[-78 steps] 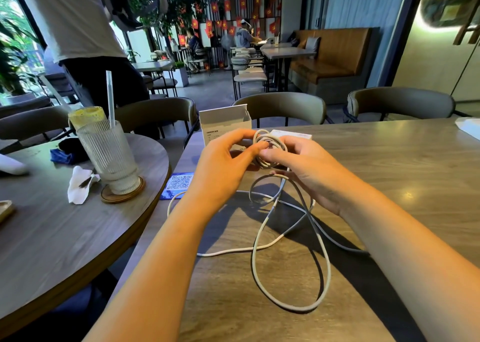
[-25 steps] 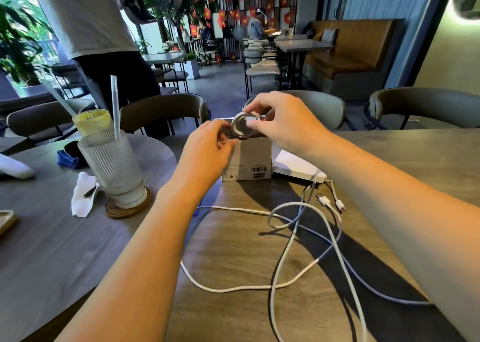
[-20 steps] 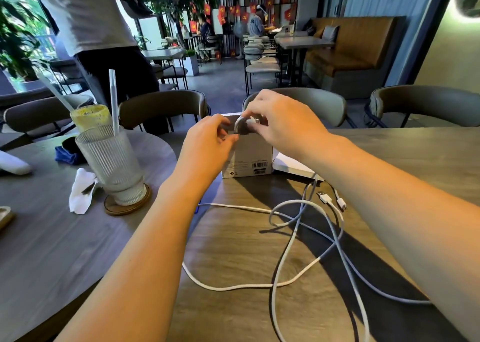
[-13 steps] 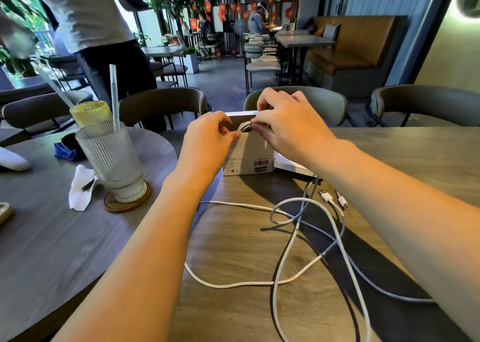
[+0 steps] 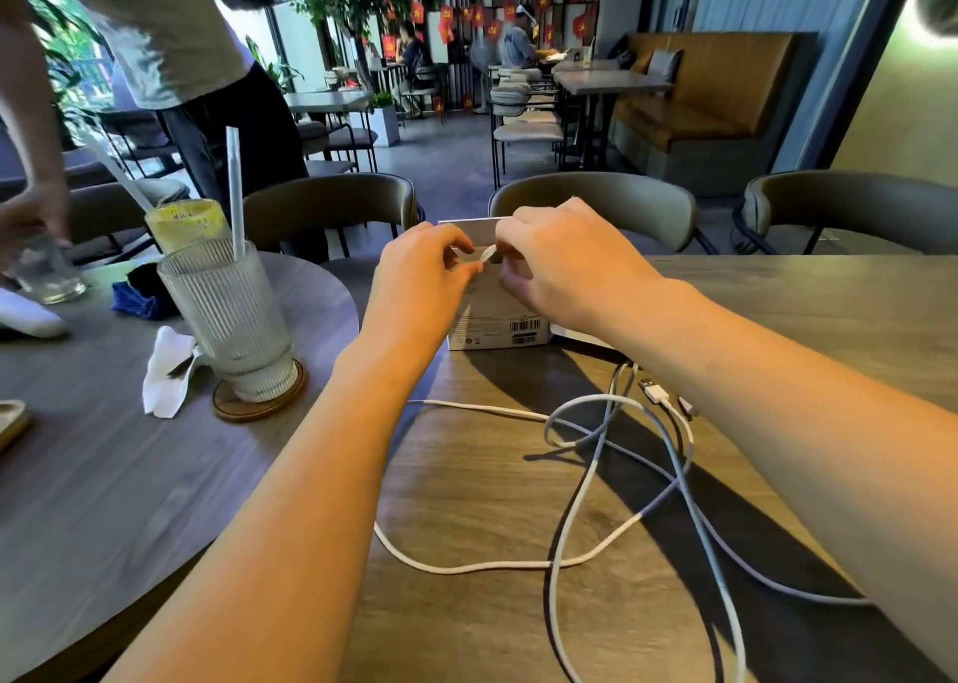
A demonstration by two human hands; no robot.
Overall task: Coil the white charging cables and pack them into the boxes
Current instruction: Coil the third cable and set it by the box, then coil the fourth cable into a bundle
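Observation:
A small white box [image 5: 492, 322] stands upright at the far side of the wooden table [image 5: 492, 501], its top open. Both hands meet at its mouth. My left hand [image 5: 420, 278] pinches the box's front rim with curled fingers. My right hand [image 5: 560, 262] holds a coiled white cable [image 5: 488, 254], only a sliver of which shows between the fingers, down in the opening. More loose white cables [image 5: 580, 475] lie tangled on the table nearer to me, their plugs [image 5: 656, 391] beside my right forearm.
A flat white lid or second box [image 5: 575, 334] lies behind my right wrist. On the round table to the left stand a ribbed glass with a straw [image 5: 228, 314] on a coaster, a napkin [image 5: 166, 371] and a blue cloth. A standing person's hand holds another glass [image 5: 44, 273].
I carried the coiled cable from above the table up to the box and lowered it into the opening. A person's hand with a glass has come in at the left.

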